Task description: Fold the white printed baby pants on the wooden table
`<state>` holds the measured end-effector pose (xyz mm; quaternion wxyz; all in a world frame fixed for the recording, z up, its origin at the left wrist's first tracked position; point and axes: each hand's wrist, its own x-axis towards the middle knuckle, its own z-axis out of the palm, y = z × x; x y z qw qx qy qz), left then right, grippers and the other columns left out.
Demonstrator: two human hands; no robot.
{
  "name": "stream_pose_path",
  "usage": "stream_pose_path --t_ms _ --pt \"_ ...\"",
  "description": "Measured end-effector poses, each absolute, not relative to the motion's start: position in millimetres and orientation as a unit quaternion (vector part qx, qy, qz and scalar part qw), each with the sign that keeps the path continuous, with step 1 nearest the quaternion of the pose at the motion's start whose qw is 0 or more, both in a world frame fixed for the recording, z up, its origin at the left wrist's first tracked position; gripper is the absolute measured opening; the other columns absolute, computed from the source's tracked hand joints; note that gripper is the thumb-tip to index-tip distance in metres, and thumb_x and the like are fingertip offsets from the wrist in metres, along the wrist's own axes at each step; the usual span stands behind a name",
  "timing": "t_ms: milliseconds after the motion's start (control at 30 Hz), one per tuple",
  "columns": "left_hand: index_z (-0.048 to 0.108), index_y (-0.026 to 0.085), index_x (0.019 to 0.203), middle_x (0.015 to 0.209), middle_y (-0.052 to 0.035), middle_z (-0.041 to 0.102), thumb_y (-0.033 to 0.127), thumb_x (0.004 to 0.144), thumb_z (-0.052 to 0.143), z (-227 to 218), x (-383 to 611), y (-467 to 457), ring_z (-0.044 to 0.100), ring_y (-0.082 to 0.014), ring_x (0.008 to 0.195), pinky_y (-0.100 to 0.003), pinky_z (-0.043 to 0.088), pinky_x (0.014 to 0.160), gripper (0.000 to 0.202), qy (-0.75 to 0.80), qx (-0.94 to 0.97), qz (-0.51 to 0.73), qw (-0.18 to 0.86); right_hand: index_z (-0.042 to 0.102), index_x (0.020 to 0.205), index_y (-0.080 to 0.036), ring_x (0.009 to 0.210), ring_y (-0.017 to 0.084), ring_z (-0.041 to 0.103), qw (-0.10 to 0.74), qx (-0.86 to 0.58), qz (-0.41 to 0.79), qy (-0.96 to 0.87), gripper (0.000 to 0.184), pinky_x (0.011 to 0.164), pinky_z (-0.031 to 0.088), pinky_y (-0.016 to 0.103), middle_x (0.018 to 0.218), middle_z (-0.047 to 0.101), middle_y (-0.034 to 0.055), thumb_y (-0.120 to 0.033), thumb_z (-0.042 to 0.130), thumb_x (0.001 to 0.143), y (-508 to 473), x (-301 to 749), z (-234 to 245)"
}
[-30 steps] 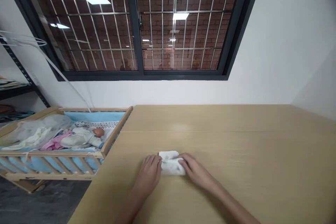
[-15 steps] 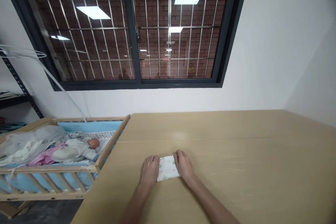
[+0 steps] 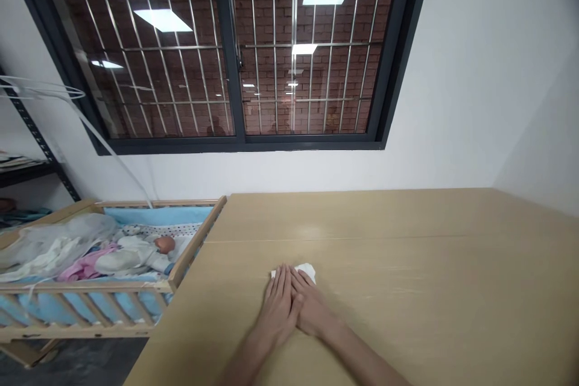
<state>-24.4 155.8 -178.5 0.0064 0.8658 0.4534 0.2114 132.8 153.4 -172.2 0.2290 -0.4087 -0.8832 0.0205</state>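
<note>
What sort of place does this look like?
Probably a baby-care practice room: a baby doll lies in a wooden crib with blue padding, and a small white cloth lies on the wooden table beside it.

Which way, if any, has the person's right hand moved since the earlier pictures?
Yes: the right hand has shifted left, toward the wooden crib.

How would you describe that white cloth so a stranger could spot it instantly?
Find the big wooden table beside the crib. Near its middle, a person's left hand and right hand lie flat, side by side. The white cloth sits under their fingertips, with just a small white edge showing.
</note>
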Motion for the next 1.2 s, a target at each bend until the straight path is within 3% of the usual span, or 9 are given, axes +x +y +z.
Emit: stream_pose_path --t_ms 100,233,400,600,667,767,900,1033,1200 --pt "0.008 0.017 0.162 0.165 -0.0156 0.027 0.048 0.105 0.032 -188.5 -42.3 154.5 0.025 -0.0261 0.154 -0.049 0.032 0.122 0.069 0.437 0.88 0.186 -0.029 0.023 0.163 -0.016 0.153 0.028 0.022 0.205 -0.423 0.036 -0.882 0.067 0.125 0.022 0.053 0.165 0.027 0.0131 -0.024 0.047 0.1 151.2 152.6 -174.2" --pt "0.014 0.015 0.162 0.164 -0.0166 0.028 0.05 0.104 0.038 -189.8 -63.0 152.9 0.03 -0.0289 0.152 -0.049 0.039 0.117 0.072 0.423 0.887 0.176 -0.059 0.022 0.163 -0.013 0.154 0.027 0.019 0.209 -0.486 0.087 -0.844 0.063 0.125 0.021 0.051 0.166 0.025 0.013 -0.045 0.033 0.11 148.3 185.2 -177.6" --pt "0.05 0.015 0.144 0.15 -0.0132 0.054 0.035 0.104 0.043 -178.3 -71.1 155.3 0.05 -0.026 0.14 -0.044 0.045 0.111 0.045 0.352 0.911 0.192 -0.1 0.021 0.163 -0.013 0.155 0.025 0.013 0.206 -0.546 0.143 -0.799 0.068 0.126 0.017 0.045 0.168 0.02 0.0112 -0.055 0.023 0.11 143.0 200.9 -180.5" --pt "0.064 0.015 0.116 0.116 -0.0095 0.074 0.011 0.101 0.036 -175.0 -59.9 154.6 0.068 -0.0232 0.109 -0.04 0.053 0.096 0.032 0.306 0.903 0.254 -0.163 0.017 0.165 -0.019 0.155 0.031 0.007 0.284 -0.501 0.135 -0.806 0.083 0.124 0.021 0.048 0.17 0.002 0.0126 -0.052 0.057 0.099 138.5 188.8 -185.1" --pt "0.062 0.013 0.117 0.112 -0.0105 0.073 0.009 0.1 0.035 -169.5 -53.6 151.6 0.068 -0.0234 0.104 -0.04 0.053 0.092 0.032 0.325 0.891 0.267 -0.169 0.034 0.159 -0.02 0.154 0.033 0.015 0.329 -0.488 0.127 -0.799 0.071 0.122 0.026 0.048 0.17 0.009 0.0142 -0.04 0.06 0.097 142.7 186.8 -189.1" --pt "0.061 0.015 0.118 0.112 -0.0101 0.071 0.011 0.101 0.037 -152.0 -44.3 143.2 0.066 -0.0238 0.103 -0.039 0.053 0.087 0.03 0.363 0.871 0.291 -0.156 0.062 0.13 -0.021 0.148 0.032 0.032 0.401 -0.465 0.125 -0.779 0.038 0.119 0.03 0.049 0.158 0.039 0.0149 -0.024 0.055 0.093 150.0 188.8 -187.5" --pt "0.064 0.021 0.111 0.108 -0.008 0.068 0.021 0.105 0.034 -123.4 -38.5 126.1 0.064 -0.0224 0.094 -0.037 0.051 0.08 0.03 0.438 0.83 0.338 -0.075 0.062 0.108 -0.024 0.12 0.033 0.056 0.477 -0.422 0.215 -0.741 0.019 0.105 0.044 0.05 0.118 0.066 0.0106 -0.025 0.06 0.09 150.8 196.8 -163.6" --pt "0.064 0.023 0.107 0.102 -0.0065 0.069 0.034 0.105 0.037 -105.5 -42.4 105.6 0.065 -0.0221 0.096 -0.039 0.05 0.085 0.03 0.496 0.779 0.373 0.09 0.05 0.117 -0.025 0.093 0.026 0.062 0.507 -0.37 0.364 -0.688 0.03 0.081 0.052 0.036 0.099 0.062 0.0041 -0.041 0.065 0.095 149.8 204.1 -130.4" --pt "0.052 0.02 0.13 0.094 -0.0057 0.072 0.04 0.102 0.039 -102.8 -41.8 88.1 0.068 -0.0224 0.09 -0.035 0.051 0.079 0.037 0.563 0.72 0.334 0.231 0.047 0.125 -0.024 0.075 0.02 0.059 0.432 -0.348 0.474 -0.684 0.057 0.066 0.047 0.03 0.084 0.059 -0.0021 -0.051 0.078 0.086 178.4 205.7 -102.9"
